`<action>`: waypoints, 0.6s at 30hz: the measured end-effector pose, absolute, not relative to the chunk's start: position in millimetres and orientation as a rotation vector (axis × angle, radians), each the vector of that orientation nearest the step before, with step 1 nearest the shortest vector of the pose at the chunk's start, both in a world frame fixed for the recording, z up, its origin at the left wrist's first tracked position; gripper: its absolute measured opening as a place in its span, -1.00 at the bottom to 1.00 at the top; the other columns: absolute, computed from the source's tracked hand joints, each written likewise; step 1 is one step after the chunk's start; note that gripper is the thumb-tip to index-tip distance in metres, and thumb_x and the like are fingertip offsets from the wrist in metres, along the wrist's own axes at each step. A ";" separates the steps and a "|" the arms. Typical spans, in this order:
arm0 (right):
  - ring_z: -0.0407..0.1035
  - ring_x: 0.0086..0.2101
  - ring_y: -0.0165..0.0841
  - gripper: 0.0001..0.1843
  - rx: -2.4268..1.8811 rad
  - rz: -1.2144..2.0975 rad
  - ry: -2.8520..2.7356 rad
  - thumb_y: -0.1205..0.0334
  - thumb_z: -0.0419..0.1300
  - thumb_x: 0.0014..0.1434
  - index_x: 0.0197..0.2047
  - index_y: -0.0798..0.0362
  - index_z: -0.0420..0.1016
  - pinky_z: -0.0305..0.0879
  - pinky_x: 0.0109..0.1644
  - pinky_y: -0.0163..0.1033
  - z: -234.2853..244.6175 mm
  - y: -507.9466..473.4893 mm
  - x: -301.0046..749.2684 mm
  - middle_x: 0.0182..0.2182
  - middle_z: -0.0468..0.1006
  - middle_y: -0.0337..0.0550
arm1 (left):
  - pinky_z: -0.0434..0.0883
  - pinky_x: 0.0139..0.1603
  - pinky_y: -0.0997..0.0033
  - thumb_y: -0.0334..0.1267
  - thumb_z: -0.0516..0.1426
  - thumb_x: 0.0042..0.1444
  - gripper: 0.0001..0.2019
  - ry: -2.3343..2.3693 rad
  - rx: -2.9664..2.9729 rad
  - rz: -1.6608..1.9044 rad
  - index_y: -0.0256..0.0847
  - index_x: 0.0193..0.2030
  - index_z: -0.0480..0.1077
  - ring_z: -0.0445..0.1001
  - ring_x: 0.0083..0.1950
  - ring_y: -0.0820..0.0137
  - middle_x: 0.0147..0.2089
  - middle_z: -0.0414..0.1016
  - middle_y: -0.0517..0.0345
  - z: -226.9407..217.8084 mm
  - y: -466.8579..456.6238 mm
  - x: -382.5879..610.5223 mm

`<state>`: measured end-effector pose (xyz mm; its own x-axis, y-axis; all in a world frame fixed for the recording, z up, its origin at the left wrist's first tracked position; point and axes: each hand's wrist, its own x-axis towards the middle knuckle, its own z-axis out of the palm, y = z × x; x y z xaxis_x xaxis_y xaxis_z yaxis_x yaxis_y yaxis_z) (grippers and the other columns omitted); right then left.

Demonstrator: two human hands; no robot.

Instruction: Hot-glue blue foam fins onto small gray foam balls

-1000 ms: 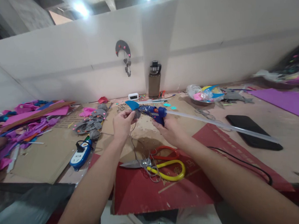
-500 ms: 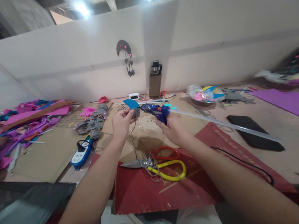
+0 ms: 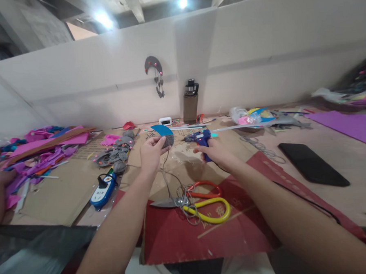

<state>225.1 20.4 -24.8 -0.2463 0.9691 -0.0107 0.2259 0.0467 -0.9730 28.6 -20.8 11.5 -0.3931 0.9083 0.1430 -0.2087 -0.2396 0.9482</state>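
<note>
While your left hand (image 3: 151,151) is pinching a blue felt piece (image 3: 162,132) above the cardboard (image 3: 184,161), your right hand (image 3: 212,149) is gripping the blue glue gun (image 3: 200,138) just beside it, apart, scissors (image 3: 192,200) lying nearer you.

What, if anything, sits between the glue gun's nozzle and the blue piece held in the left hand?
Nothing visible. The right hand holds the glue gun with its nozzle toward the blue piece in the left hand. Between them there is only open air above the cardboard.
</note>
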 end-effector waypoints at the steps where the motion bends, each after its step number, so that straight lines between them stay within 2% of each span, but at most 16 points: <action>1: 0.29 -0.64 -0.40 -0.83 -1.300 1.239 -1.606 0.15 0.19 0.03 -0.44 0.07 0.32 0.25 -0.56 -0.27 -26.9 25.6 229.5 -0.63 0.41 -0.19 | 0.56 -0.21 0.29 -0.22 0.32 -0.17 -0.74 1.185 0.961 1.756 -0.36 -0.41 0.42 0.47 -0.40 0.51 -0.42 0.45 0.17 11.5 -20.9 28.9; 3: 0.29 -0.62 -0.37 -0.76 -1.433 1.000 -1.729 0.16 0.25 -0.03 -0.54 0.04 0.26 0.23 -0.54 -0.25 -28.3 33.1 241.8 -0.66 0.38 -0.18 | 0.55 -0.21 0.29 -0.20 0.31 -0.16 -0.73 1.203 1.000 1.768 -0.36 -0.39 0.43 0.49 -0.39 0.49 -0.41 0.48 0.15 10.6 -20.5 28.7; 6: 0.33 -0.51 -0.29 -0.62 -1.534 0.461 -1.854 0.15 0.29 -0.08 -0.66 -0.01 0.14 0.25 -0.40 -0.18 -21.9 33.0 257.5 -0.66 0.33 -0.13 | 0.54 -0.20 0.30 -0.18 0.29 -0.12 -0.74 1.233 1.079 1.794 -0.35 -0.36 0.45 0.50 -0.38 0.47 -0.42 0.50 0.15 8.8 -19.4 27.8; 9: 0.37 -0.37 -0.22 -0.72 -1.427 0.299 -1.771 0.12 0.19 0.03 -0.58 0.01 0.20 0.27 -0.23 -0.10 -11.7 19.4 246.4 -0.53 0.41 -0.03 | 0.52 -0.21 0.33 -0.17 0.26 -0.07 -0.75 1.295 1.222 1.817 -0.32 -0.32 0.48 0.51 -0.36 0.45 -0.38 0.53 0.13 8.0 -20.8 28.5; 11: 0.38 -0.32 -0.26 -0.83 -1.219 0.561 -1.709 0.13 0.15 0.06 -0.40 0.02 0.26 0.29 -0.17 -0.10 -6.6 6.7 220.7 -0.40 0.46 -0.05 | 0.50 -0.21 0.36 -0.17 0.23 -0.03 -0.77 1.368 1.364 1.818 -0.29 -0.28 0.50 0.51 -0.34 0.42 -0.33 0.55 0.11 8.4 -23.8 29.9; 14: 0.41 -0.23 -0.34 -0.66 -0.900 1.187 -1.473 0.18 0.24 -0.06 -0.24 0.00 0.18 0.32 -0.11 -0.18 -1.3 -9.5 173.9 -0.24 0.49 -0.11 | 0.44 -0.14 0.39 -0.19 0.20 0.00 -0.81 1.481 1.576 1.804 -0.22 -0.27 0.53 0.51 -0.30 0.40 -0.29 0.57 0.11 10.1 -29.0 30.8; 16: 0.42 -0.30 -0.40 -0.60 -0.781 1.511 -1.316 0.24 0.24 -0.08 -0.21 -0.01 0.12 0.32 -0.13 -0.22 1.8 -16.0 151.9 -0.31 0.48 -0.21 | 0.40 -0.08 0.41 -0.22 0.21 0.00 -0.85 1.518 1.640 1.814 -0.19 -0.29 0.55 0.50 -0.27 0.39 -0.30 0.57 0.12 11.7 -31.2 29.8; 18: 0.36 -0.44 -0.47 -0.64 -0.729 1.619 -1.224 0.23 0.22 -0.06 -0.24 -0.02 0.11 0.33 -0.20 -0.24 4.2 -18.8 142.7 -0.43 0.40 -0.34 | 0.40 -0.07 0.42 -0.24 0.22 -0.02 -0.87 1.498 1.626 1.828 -0.18 -0.31 0.55 0.50 -0.26 0.39 -0.31 0.57 0.14 12.9 -31.3 28.0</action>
